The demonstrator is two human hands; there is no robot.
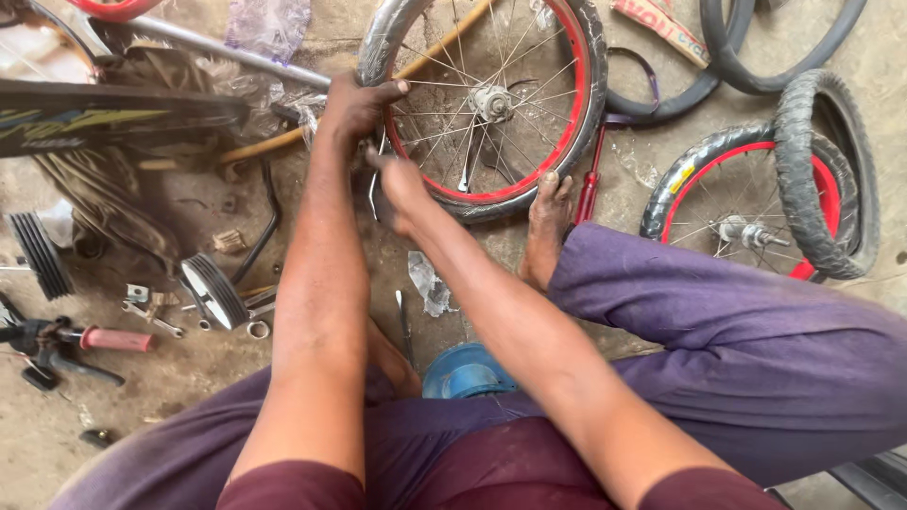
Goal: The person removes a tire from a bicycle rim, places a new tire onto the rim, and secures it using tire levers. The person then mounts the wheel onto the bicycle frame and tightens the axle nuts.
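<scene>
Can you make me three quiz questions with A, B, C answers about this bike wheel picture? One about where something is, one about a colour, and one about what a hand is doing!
1. Where is the bare foot?
A. against the wheel's tyre
B. on the blue stool
C. inside the loose tyre

2. What colour is the wheel rim?
A. green
B. red
C. white

3. What is the left hand doing?
A. hanging free
B. gripping the tyre
C. holding the screwdriver

Answers: 1 A, its toes touch the tyre's lower edge; 2 B, the hoop inside the tyre is red; 3 B, its fingers wrap the tyre's left side.
</scene>
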